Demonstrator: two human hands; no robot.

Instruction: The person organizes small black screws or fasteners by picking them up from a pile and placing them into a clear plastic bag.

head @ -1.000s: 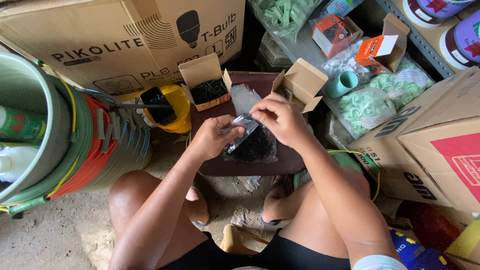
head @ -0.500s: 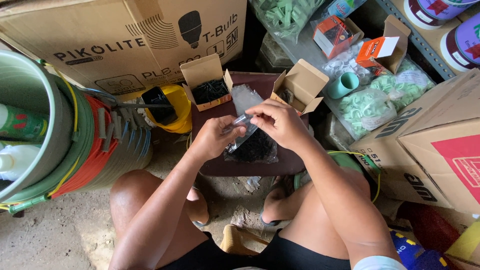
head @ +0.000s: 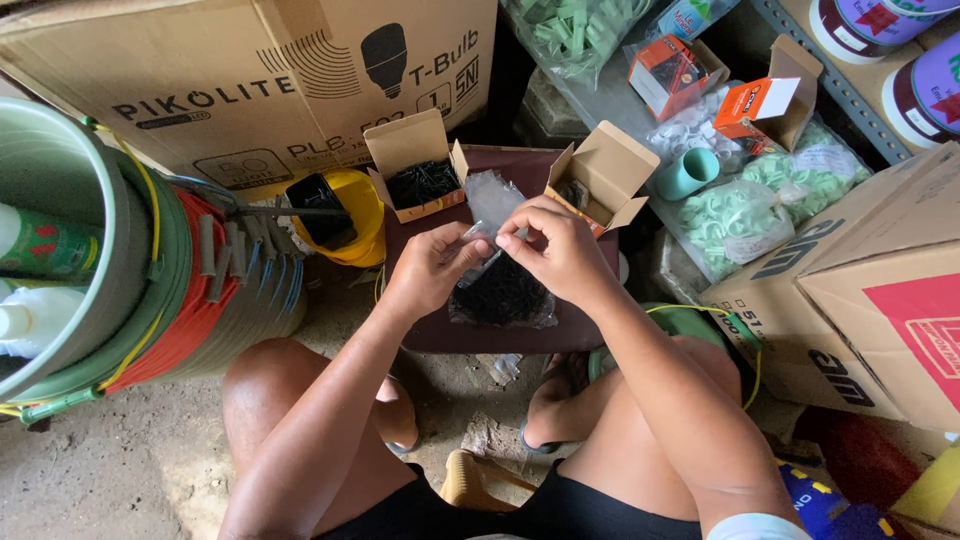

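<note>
Two hands meet over the dark brown counter, both closed in a pinch on the mouth of a clear plastic bag of small black screws. Left hand curled, fingertips gripping the bag's left upper edge; right hand arched above, thumb and forefinger nipping the top right. Bag hanging just below and between the two, its long axis running from the pinched top, away from the body, down toward the knees, its black bulk resting on the counter. Neither hand clearly nearer; both touching it.

Just beyond, two open cardboard boxes: left small box full of black screws, right small box tilted, its contents unclear. Farther left, a yellow container beside a green bucket; farther right, bags of pale green clips.

Against half a second ago: hands drawn closer together and lifted slightly, bag top bunched tighter; boxes unmoved.
</note>
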